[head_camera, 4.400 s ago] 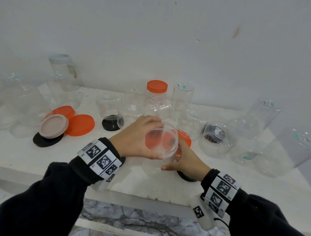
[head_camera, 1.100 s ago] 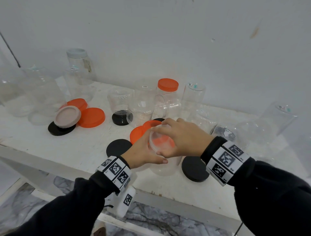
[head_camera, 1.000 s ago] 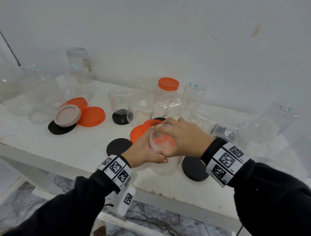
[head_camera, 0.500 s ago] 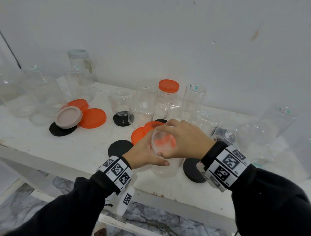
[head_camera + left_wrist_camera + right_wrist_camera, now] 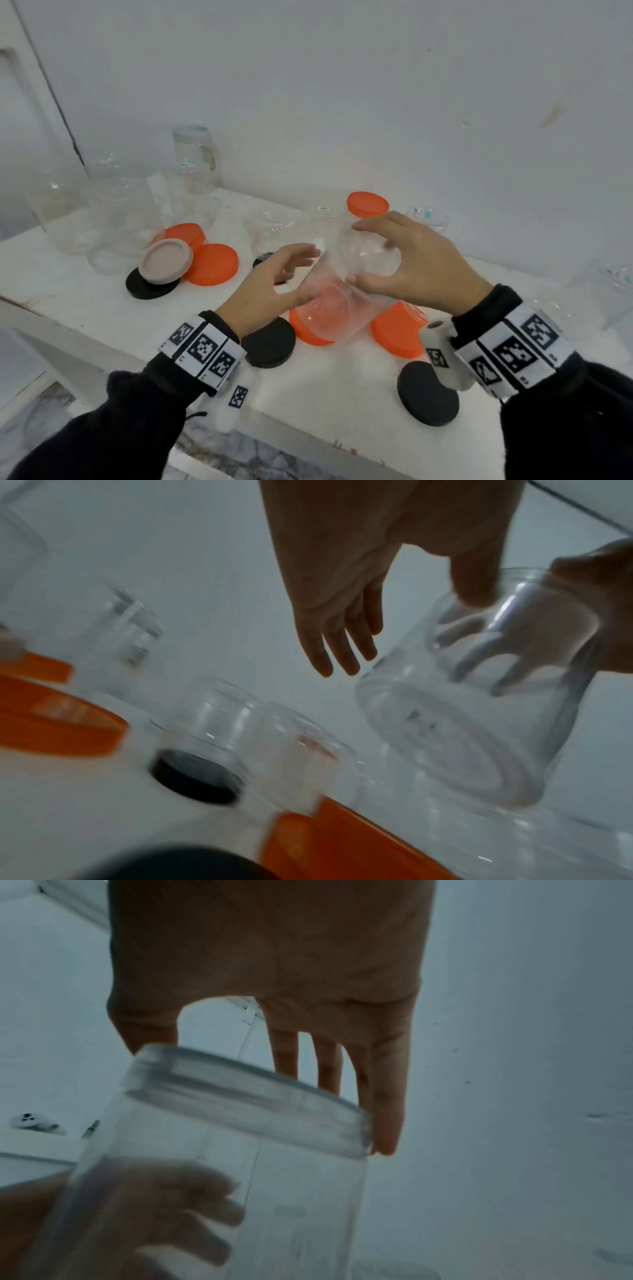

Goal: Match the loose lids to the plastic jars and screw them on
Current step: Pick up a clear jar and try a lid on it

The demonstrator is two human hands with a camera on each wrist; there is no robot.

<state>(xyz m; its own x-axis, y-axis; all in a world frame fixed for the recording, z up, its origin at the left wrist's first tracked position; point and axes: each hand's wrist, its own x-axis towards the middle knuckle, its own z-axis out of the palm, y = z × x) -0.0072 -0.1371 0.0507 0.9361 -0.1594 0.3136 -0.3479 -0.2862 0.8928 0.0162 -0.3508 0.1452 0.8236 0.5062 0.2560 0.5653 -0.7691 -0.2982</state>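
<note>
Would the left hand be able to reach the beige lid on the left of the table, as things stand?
Probably yes. The left hand is open, its fingers off the clear jar that the right hand holds by its lid end. The beige lid lies uncovered atop a black lid, with nothing between.

jar (image 5: 346,291) btwn hands, above lids (image 5: 397,330) | lid stack (image 5: 168,262) far left | jars (image 5: 195,157) behind

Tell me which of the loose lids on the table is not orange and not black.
The beige lid at the left. It lies partly on a black lid, beside two orange lids. All other loose lids are orange or black.
</note>
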